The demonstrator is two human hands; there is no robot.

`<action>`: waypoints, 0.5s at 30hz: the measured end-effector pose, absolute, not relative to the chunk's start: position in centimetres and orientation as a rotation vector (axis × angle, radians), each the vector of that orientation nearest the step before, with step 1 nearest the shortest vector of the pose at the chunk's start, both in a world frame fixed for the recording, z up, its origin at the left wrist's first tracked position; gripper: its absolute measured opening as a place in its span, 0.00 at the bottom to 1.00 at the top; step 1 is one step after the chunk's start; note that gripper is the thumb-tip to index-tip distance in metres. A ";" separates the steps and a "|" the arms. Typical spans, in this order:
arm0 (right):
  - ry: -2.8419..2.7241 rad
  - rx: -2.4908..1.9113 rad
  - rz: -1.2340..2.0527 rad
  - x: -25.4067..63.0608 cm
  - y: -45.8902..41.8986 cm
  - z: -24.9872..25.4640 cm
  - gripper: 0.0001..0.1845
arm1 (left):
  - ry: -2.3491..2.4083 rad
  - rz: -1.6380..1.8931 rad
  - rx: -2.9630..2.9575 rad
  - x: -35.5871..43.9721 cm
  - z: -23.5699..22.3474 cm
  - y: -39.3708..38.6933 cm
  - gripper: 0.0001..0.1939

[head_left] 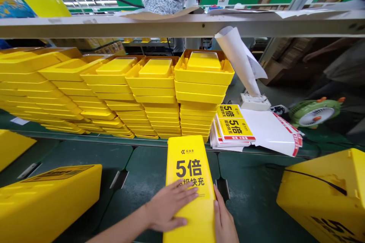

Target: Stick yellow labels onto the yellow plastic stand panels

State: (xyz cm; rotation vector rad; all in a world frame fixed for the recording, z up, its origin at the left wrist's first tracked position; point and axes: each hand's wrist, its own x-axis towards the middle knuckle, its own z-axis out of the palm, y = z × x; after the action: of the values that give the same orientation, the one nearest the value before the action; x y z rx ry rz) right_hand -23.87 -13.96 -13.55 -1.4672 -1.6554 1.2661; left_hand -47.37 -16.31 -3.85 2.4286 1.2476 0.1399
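Observation:
A yellow plastic casing [186, 212] with black lettering lies before me on the green conveyor. My left hand [172, 205] rests flat on its printed face, fingers spread across the lower line of characters. Along the casing's right edge, my right hand [224, 216] grips the side, its fingers partly hidden by the edge and the frame's bottom. The printed label area reaches from the casing's top end to just beneath my left fingers. The casing's near end is cut off by the frame.
Stacks of yellow trays [203, 87] line the conveyor's [245, 197] far side. Yellow-and-black labels [236, 127] lie beside white sheets [273, 129] and a green fan [313, 112]. Further casings stand left [57, 201] and right [322, 193]. A shelf beam [114, 26] crosses above.

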 end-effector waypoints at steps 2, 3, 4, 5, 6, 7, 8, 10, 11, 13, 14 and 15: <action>-1.645 -1.460 1.266 -23.9 -13.9 -13.0 0.33 | 1.454 0.164 2.389 -49.3 -4.0 -13.4 0.32; -1.648 -1.450 1.276 -23.9 -13.9 -12.7 0.33 | 1.655 0.217 2.333 -49.8 -4.1 -11.4 0.32; -1.654 -1.438 1.289 -23.8 -13.8 -12.4 0.32 | 1.799 0.265 2.277 -49.7 -4.4 -9.5 0.34; -1.661 -1.426 1.301 -23.8 -13.8 -12.2 0.32 | 1.906 0.310 2.231 -49.1 -4.8 -8.0 0.35; -1.668 -1.420 1.307 -23.7 -13.7 -12.0 0.31 | 1.986 0.352 2.188 -47.8 -5.2 -7.1 0.38; -1.674 -1.419 1.303 -23.6 -13.7 -11.9 0.31 | 2.018 0.376 2.171 -46.1 -5.5 -7.0 0.40; -1.681 -1.419 1.288 -23.5 -13.7 -11.9 0.31 | 1.992 0.389 2.188 -44.3 -5.9 -7.5 0.41; -1.706 -1.408 1.236 -23.2 -13.8 -12.1 0.30 | 1.741 0.376 2.305 -41.2 -6.3 -9.5 0.38; -1.728 -1.406 1.217 -23.0 -13.9 -12.2 0.30 | 1.535 0.414 2.310 -40.6 -6.4 -10.5 0.36; -1.765 -1.421 1.217 -22.7 -14.0 -12.5 0.30 | 1.439 0.574 2.087 -42.0 -6.2 -11.2 0.34; -1.773 -1.436 1.234 -22.6 -14.0 -12.6 0.30 | 1.585 0.748 1.815 -43.8 -5.9 -10.7 0.36; -1.773 -1.449 1.258 -22.5 -13.9 -12.6 0.30 | 1.744 0.880 1.634 -46.0 -5.6 -9.6 0.39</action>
State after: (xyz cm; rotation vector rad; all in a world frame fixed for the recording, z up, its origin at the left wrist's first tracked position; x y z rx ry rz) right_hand -22.53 -13.92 -12.57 -1.4490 -1.7727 1.2583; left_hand -45.97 -9.64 -5.62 1.6337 1.7440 0.8798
